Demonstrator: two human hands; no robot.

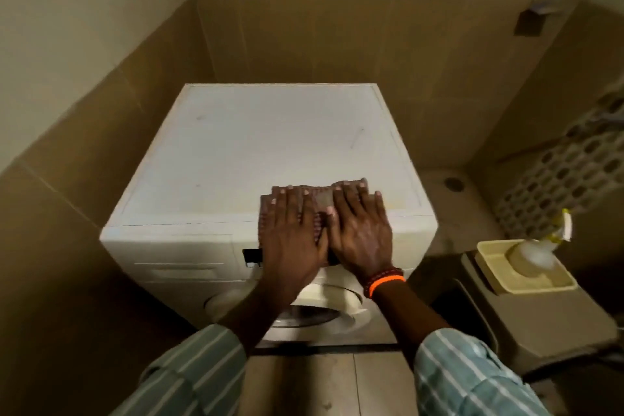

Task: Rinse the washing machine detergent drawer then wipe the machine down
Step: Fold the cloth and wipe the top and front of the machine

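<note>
A grey plastic bin [537,324] stood on the floor at the right, with a cream tray [499,277] resting on its lid. A spray bottle [535,255] with a yellow-and-white trigger sat in the tray. Behind them a perforated white laundry basket [574,169] leaned near the brown tiled wall [337,40]. A dark holder [530,22] was fixed to the tiles high at the right, and a round floor drain [453,184] lay in the corner.

White washing machine [256,145], cloth [320,199] on top

head: single view | looks forward and down | close above washing machine [270,152] top | wide-angle
</note>
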